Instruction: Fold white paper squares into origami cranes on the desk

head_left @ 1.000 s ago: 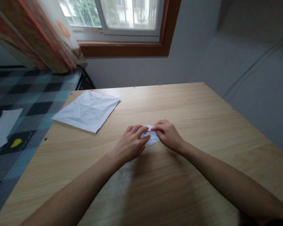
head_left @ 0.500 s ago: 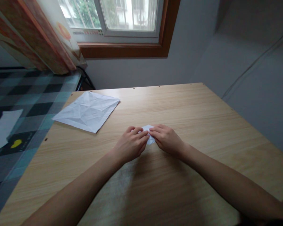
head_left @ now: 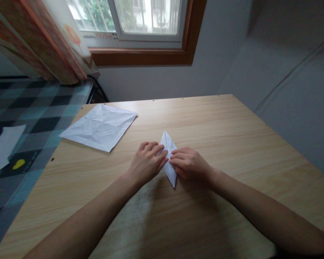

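Between my two hands lies a folded piece of white paper (head_left: 170,172), shaped like a long narrow diamond. One of its tips points towards the window, the other back towards me. My left hand (head_left: 147,158) presses its curled fingers on the paper's left side. From the right, my right hand (head_left: 190,163) has its fingertips on the opposite side, with the fingers close together. Both hands cover the diamond's side corners, so the folds under them are hidden.
A creased white sheet (head_left: 101,127) lies spread near the far left corner of the wooden table (head_left: 232,144). Left of the table, a checked cloth (head_left: 43,126) carries white paper (head_left: 5,147). A window (head_left: 148,21) and walls stand beyond.
The folded paper now shows as a long diamond reaching beyond my hands, where only a small part showed before. My hands have shifted slightly around it. The creased sheet has stayed put.
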`<state>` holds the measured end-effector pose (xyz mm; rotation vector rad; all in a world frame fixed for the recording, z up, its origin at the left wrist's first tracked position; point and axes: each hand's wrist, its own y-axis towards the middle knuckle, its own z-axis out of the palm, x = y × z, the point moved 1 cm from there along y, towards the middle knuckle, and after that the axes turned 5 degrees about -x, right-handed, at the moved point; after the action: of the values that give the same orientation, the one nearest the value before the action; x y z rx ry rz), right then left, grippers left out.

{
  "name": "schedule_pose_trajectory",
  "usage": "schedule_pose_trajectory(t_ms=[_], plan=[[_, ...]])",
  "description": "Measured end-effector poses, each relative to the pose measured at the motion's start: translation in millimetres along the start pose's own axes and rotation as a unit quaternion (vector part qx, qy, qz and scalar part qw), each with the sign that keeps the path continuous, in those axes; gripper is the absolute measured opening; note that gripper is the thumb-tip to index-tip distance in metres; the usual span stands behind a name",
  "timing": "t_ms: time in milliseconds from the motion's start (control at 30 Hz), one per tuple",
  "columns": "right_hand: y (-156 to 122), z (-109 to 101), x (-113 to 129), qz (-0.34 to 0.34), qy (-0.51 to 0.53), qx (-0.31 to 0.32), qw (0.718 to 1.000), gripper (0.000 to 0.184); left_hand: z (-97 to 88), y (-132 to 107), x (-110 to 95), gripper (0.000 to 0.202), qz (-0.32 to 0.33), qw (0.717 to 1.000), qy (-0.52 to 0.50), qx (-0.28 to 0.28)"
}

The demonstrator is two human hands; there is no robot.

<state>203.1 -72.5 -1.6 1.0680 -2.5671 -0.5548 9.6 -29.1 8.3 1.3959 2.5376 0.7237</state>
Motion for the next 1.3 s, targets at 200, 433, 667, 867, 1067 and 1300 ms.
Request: schedule_pose_trajectory(t_ms=[200, 433, 667, 867, 1067, 1300], plan=[[-4.0, 9.4, -20.1, 0.067, 0.092, -0.060, 0.992, 0.020, 2.1, -0.7, 0.5, 0.018, 0.019, 0.999, -0.026, -0.005], [-0.6, 7.9, -27.3, 0.084, 0.033, -0.045, 0.995, 0.017, -1.1, 0.7, -0.5, 0.021, 0.018, 0.999, -0.049, 0.013], [3.4, 1.4, -27.8, 0.156, -0.006, -0.009, 0.988, 0.024, -3.7, 1.0, -0.8, 0.025, 0.007, 0.998, -0.050, 0.038], [3.8, 8.8, -25.7, 0.337, 0.222, -0.142, 0.904, 0.034, -1.4, -0.1, -0.6, 0.030, -0.001, 0.999, -0.036, 0.037], [12.0, 9.5, -20.5, 0.474, 0.452, -0.169, 0.737, 0.063, -0.4, 0.0, -0.6, 0.037, -0.048, 0.997, -0.033, 0.049], [16.5, 0.5, -19.4, 0.518, 0.516, -0.161, 0.663, 0.077, 1.6, 0.3, -0.3, 0.042, -0.080, 0.994, -0.043, 0.062]])
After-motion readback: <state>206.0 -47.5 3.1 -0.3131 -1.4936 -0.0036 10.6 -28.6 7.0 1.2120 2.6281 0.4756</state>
